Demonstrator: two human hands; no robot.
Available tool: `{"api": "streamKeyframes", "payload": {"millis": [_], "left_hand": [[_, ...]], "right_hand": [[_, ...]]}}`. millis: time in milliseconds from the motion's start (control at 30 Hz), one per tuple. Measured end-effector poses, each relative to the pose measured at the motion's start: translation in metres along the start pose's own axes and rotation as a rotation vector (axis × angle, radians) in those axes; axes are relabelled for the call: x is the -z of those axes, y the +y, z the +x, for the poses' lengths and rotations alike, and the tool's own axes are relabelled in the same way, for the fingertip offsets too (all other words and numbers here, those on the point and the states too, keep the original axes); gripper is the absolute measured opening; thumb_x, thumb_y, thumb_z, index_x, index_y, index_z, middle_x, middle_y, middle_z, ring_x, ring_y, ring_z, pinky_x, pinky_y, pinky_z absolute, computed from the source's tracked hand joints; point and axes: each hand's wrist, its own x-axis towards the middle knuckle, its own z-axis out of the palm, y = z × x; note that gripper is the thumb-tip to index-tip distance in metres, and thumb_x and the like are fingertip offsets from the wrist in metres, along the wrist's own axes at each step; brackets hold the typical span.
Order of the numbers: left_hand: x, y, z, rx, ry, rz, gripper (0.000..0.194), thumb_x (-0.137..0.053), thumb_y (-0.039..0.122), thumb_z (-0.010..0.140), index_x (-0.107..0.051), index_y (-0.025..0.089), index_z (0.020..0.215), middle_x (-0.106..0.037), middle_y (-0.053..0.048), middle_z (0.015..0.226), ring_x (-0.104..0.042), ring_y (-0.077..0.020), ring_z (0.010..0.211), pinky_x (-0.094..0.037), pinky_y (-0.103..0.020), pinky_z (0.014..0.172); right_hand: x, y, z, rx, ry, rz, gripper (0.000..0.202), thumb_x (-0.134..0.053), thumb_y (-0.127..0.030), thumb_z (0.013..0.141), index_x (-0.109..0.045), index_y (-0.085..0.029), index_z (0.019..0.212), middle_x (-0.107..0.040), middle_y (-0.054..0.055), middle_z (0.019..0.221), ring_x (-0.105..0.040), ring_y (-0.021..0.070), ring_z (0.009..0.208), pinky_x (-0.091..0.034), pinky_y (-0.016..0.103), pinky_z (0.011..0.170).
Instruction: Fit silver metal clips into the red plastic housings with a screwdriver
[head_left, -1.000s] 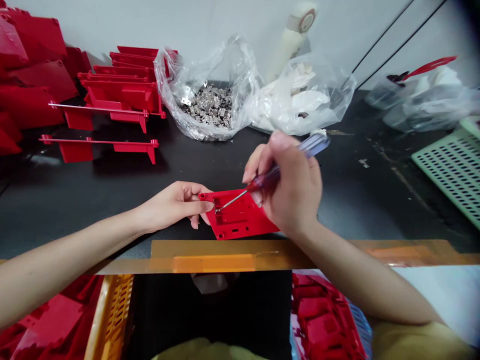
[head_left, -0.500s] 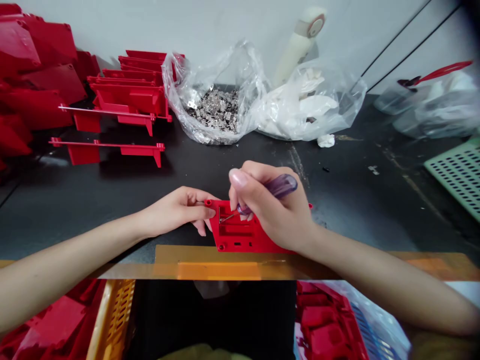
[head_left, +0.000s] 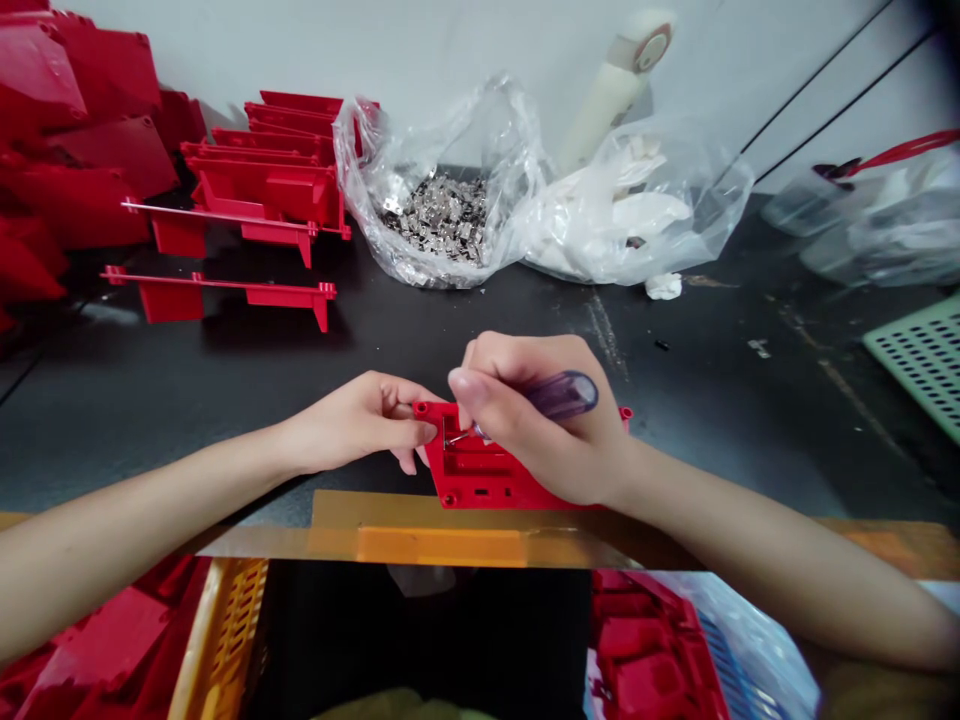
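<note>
A red plastic part [head_left: 471, 484] with recesses and corner posts lies at the front of the black table. My left hand [head_left: 375, 425] grips its left end, thumb on top and fingers behind the edge. In my right hand [head_left: 551, 430] is a screwdriver [head_left: 562, 397] with a translucent purple handle, held like a pen and tilted. The thin metal shaft points down and left, its tip at a small metal piece [head_left: 445, 440] in the part's left recess. Whether the tip touches that piece I cannot tell. My right hand covers much of the part's right side.
Red parts [head_left: 255, 190] stand in a row at the back left, beside a larger heap [head_left: 82, 150]. A clear bag [head_left: 442, 225] holds small metal clips; another bag [head_left: 637, 215] holds white gloves. A green perforated basket [head_left: 922, 350] sits at right. A yellow crate [head_left: 225, 630] is below.
The screwdriver handle has lowered slightly and lies flatter, with its tip still in the left recess. The whole view has shifted a little. My left hand keeps its grip.
</note>
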Motion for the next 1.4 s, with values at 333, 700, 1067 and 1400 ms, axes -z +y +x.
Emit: {"api": "streamKeyframes", "payload": {"millis": [333,700,1067,1400], "left_hand": [[0.0,-0.001,0.001,-0.017,0.014,0.01,0.016,-0.066,0.012,0.07,-0.062,0.013,0.054,-0.064,0.001,0.056,-0.062,-0.0095,0.059,-0.052,-0.018,0.058],[0.002,-0.006,0.001,-0.032,-0.003,-0.009,0.011,-0.064,0.012,0.075,-0.062,0.013,0.064,-0.066,0.003,0.058,-0.061,-0.0067,0.055,-0.051,-0.014,0.054],[0.0,-0.009,-0.004,-0.104,0.127,0.23,0.007,-0.05,0.023,0.083,-0.052,0.016,0.079,-0.059,0.005,0.054,-0.056,-0.009,0.045,-0.05,-0.019,0.047],[0.006,-0.022,-0.012,-0.672,0.448,0.505,0.013,-0.041,0.025,0.094,-0.042,0.021,0.082,-0.045,0.006,0.063,-0.044,-0.0079,0.051,-0.046,-0.021,0.052]], "right_hand": [[0.0,0.004,0.005,0.032,-0.087,0.021,0.041,-0.056,-0.026,0.091,-0.043,-0.016,0.053,-0.04,-0.006,0.049,-0.034,0.0039,0.044,-0.029,0.019,0.043],[-0.001,0.008,0.005,0.025,-0.07,0.037,0.041,-0.054,-0.024,0.092,-0.046,-0.016,0.053,-0.044,-0.006,0.049,-0.036,0.0041,0.044,-0.024,0.022,0.045],[0.003,0.013,0.005,-0.014,-0.09,0.048,0.04,-0.053,-0.027,0.092,-0.047,-0.013,0.055,-0.042,-0.006,0.052,-0.036,0.0035,0.048,-0.027,0.02,0.047],[0.002,0.018,0.006,0.009,-0.058,0.065,0.043,-0.051,-0.029,0.093,-0.049,-0.013,0.054,-0.037,-0.006,0.05,-0.035,0.0038,0.047,-0.026,0.022,0.047]]}}
